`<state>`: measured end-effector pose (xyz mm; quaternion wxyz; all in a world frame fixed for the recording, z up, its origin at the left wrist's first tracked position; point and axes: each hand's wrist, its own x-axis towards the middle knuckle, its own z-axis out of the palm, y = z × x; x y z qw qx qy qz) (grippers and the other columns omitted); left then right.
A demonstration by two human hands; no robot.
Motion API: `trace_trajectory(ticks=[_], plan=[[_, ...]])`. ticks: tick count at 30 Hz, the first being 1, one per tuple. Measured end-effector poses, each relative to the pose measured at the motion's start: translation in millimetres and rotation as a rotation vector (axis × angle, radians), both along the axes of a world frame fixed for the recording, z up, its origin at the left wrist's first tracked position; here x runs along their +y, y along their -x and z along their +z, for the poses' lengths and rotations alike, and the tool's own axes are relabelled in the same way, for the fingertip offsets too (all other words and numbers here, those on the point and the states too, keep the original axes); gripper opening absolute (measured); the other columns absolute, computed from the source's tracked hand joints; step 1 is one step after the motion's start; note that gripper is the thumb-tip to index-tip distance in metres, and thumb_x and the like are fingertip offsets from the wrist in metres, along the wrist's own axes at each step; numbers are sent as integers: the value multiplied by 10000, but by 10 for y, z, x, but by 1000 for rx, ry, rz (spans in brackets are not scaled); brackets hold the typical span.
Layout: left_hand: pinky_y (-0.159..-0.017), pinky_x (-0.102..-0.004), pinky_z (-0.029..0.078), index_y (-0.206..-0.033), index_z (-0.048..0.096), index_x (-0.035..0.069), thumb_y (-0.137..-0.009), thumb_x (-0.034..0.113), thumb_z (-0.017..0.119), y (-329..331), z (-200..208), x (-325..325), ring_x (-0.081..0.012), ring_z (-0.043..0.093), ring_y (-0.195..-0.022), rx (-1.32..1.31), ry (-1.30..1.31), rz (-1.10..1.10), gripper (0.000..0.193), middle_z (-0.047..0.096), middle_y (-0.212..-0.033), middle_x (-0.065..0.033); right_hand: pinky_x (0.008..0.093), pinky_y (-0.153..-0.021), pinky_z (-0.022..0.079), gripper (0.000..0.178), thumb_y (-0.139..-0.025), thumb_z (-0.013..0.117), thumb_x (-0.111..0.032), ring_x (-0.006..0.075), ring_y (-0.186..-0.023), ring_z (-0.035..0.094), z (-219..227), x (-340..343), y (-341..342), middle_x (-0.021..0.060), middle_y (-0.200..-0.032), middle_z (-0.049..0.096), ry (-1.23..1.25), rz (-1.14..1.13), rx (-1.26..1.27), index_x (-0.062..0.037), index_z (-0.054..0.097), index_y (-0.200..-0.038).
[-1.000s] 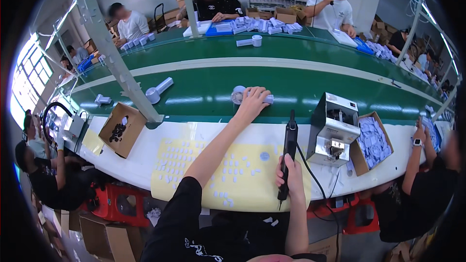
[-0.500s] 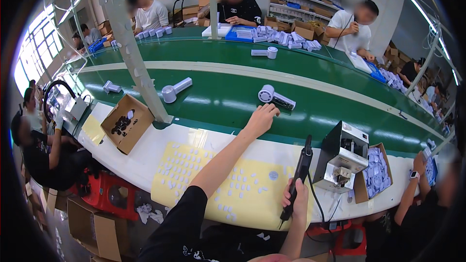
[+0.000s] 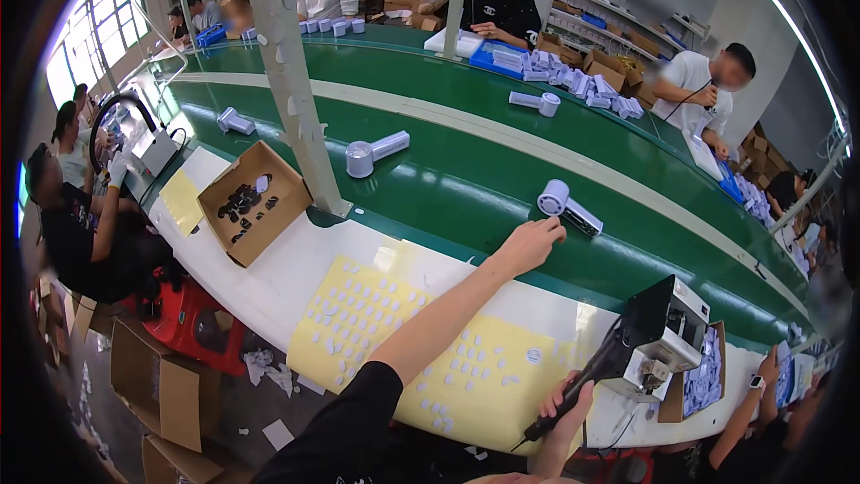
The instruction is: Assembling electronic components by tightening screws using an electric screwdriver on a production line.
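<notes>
My left hand (image 3: 527,248) stretches over the green conveyor belt (image 3: 466,215), its fingers loosely bent and apart with nothing seen in them. Just beyond the fingertips lies a pale handheld fan (image 3: 554,198) with a round head and a dark strip on its handle. Whether the fingers touch it, I cannot tell. In my right hand (image 3: 568,405) is a black electric screwdriver (image 3: 557,421), tilted with its bit pointing down to the left over the near edge of the yellow sheet (image 3: 358,376). Small white oval pieces (image 3: 365,315) lie in rows on that sheet.
A cardboard box (image 3: 278,242) of small dark parts stands at left by a metal post (image 3: 300,108). On the right are a black-and-silver machine (image 3: 663,332) and a box of pale parts (image 3: 703,381). Another fan (image 3: 360,159) lies on the belt. Co-workers sit around.
The whole view has turned, shifting the scene and tilting it. My left hand stays beside the same fan, its fingertips near the fan's head. The screwdriver remains in my right hand, leaning more.
</notes>
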<state>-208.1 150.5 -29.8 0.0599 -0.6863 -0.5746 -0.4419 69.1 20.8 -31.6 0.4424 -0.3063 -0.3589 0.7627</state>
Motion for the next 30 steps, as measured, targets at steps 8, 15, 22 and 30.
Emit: trace_trajectory(ticks=[8, 15, 22, 30], plan=[[-689, -360, 459, -853, 519, 60, -740, -57, 512, 27, -31, 35, -245, 556, -804, -34, 25, -25, 164, 490, -894, -59, 259, -296, 282, 443, -926, 340, -523, 105, -334, 316, -45, 3, -26, 3, -535, 355, -54, -35, 65, -84, 398, -918], [-682, -360, 462, -815, 527, 60, -741, -61, 504, 14, -31, 30, -245, 559, -788, -38, 38, -34, 143, 493, -877, -58, 248, -297, 277, 443, -926, 344, -523, 102, -329, 310, -72, 8, -29, 1, -535, 355, -41, -41, 88, -84, 395, -919], [-686, -357, 466, -810, 535, 56, -745, -53, 503, 13, 6, 2, -252, 561, -794, -57, 75, -35, 130, 503, -889, -59, 241, -305, 268, 435, -926, 347, -521, 93, -334, 307, -45, -23, 3, -4, -536, 348, -63, -45, 49, -88, 393, -917], [-684, -356, 472, -836, 546, 48, -757, -41, 497, 29, 40, 1, -274, 566, -770, -79, 71, -56, 128, 526, -896, -72, 230, -337, 286, 425, -921, 362, -515, 87, -358, 324, 51, -61, 17, -9, -543, 347, -57, -55, 33, -91, 395, -924]])
